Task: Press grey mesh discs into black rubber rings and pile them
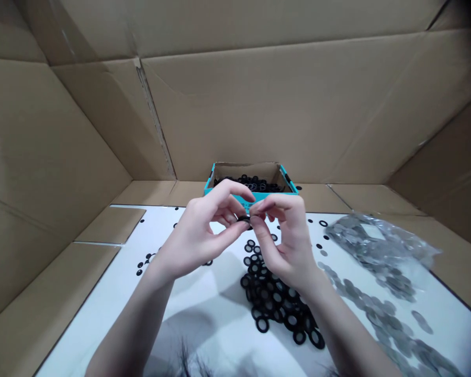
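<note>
Wisps of dark hair (198, 366) fringe the head view. Beyond, the left hand (192, 230) pinches a small black ring (243, 218), dark, thin, partly hidden, above the white tabletop (223, 293). The right hand's (288, 246) fingertips meet it, grip unclear, probably steadying it. Heaped black rings (277, 298) sit conveniently close.

Brown corrugated cardboard panels (282, 115) form the rear and side enclosure. A vertical seam with a torn edge (155, 118) runs down the rear-left section. Work surface: flat white tabletop (196, 309), bordered by flat cardboard strips (78, 272). Soft shadows fall across the tabletop.
</note>
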A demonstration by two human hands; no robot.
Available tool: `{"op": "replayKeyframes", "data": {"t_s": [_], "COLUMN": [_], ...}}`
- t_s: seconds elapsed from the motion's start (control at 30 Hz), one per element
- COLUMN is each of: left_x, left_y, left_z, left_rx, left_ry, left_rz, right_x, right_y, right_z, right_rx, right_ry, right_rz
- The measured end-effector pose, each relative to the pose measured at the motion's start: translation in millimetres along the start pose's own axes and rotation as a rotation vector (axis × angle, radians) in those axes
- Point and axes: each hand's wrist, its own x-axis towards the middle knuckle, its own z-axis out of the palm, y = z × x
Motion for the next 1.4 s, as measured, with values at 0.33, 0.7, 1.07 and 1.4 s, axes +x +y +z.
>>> {"op": "replayKeyframes", "data": {"t_s": [0.33,0.7,1.07,1.4], "left_x": [-1,1,-2,1], "left_y": [-6,-8,-7,-2], "left_z": [13.6,15.3,15.5,4.7], "left_rx": [-0.142,-0.043,-0.112,0.043], "left_ry": [-0.002,0.113,0.065,-0.016], "left_rz": [-0.064,0.084,0.029,0.061], "right_x": [-5,-2,-1,-3], "right_y": [-1,4,4,8], "right_z": [11,6,6,0], "right_rx": [0.048,-0.070,0.087,-0.090], "right_ry": [0.204,0.146,0.133,0.009], "right_rz": [0.079,-0.022,-0.031,-0.039]}}
